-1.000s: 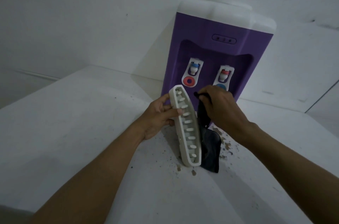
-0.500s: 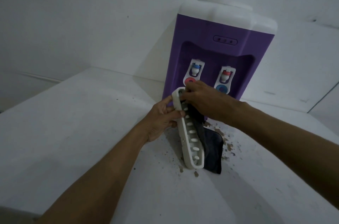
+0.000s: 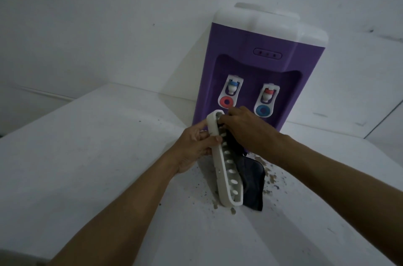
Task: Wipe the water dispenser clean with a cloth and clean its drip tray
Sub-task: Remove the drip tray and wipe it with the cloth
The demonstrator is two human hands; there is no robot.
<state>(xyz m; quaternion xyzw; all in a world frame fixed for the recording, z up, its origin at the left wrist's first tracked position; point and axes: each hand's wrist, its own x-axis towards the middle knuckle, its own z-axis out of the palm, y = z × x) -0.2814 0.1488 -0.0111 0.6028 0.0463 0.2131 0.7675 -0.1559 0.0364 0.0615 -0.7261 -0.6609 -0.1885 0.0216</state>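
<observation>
The white counter (image 3: 98, 156) carries the whole work area. At its rear, against the wall, the purple water dispenser (image 3: 250, 65) stands upright. Whether its housing has been wiped cannot be determined from this view.

The drip tray (image 3: 226, 178) is out of the dispenser. You hold it on end in front of the unit, tilted, with its lower end on the counter. The dark cloth (image 3: 253, 182) lies against the tray's right side and hangs down to the counter.

Your left hand (image 3: 194, 148) grasps the upper part of the tray, thumb across the slotted face. Your right hand (image 3: 246, 130) is closed around the cloth and presses it against the top end of the tray.

Loose debris (image 3: 271, 178) is scattered on the counter around the tray's foot.

Status: tray cleaning appears to be in progress. Judged remaining: finish the tray, clear the debris, refit the tray.
</observation>
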